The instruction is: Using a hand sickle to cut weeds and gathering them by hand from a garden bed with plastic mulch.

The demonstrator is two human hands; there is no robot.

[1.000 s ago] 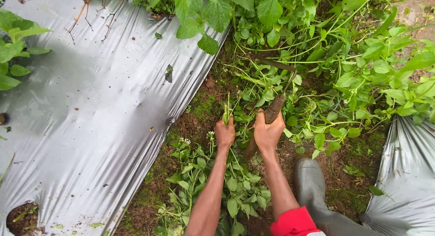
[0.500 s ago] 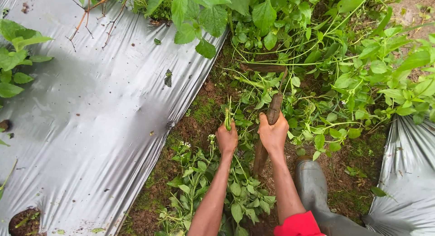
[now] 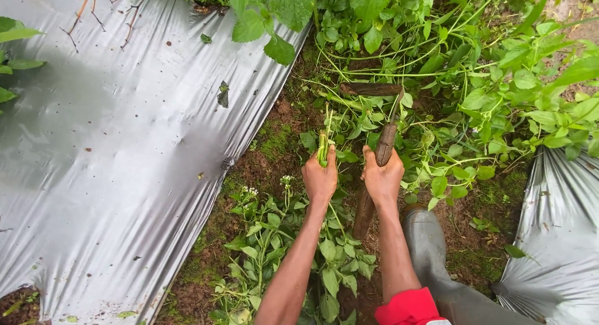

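My left hand (image 3: 320,178) is closed around a bunch of green weed stems (image 3: 323,149) that stick up out of the fist. My right hand (image 3: 382,179) grips the wooden handle of a sickle (image 3: 382,151); its dark blade (image 3: 370,89) lies flat among the weeds just ahead. The two hands are close together over a strip of mossy soil (image 3: 277,144). Cut leafy weeds (image 3: 281,250) lie under my forearms.
Silver plastic mulch sheet (image 3: 125,150) covers the bed on the left, another sheet (image 3: 555,237) the bed on the right. Dense green weeds (image 3: 474,69) fill the furrow ahead. My grey rubber boot (image 3: 430,250) stands at lower right.
Both hands have moved slightly forward and up along the furrow. The sickle handle now stands more upright and the blade sits a little farther ahead.
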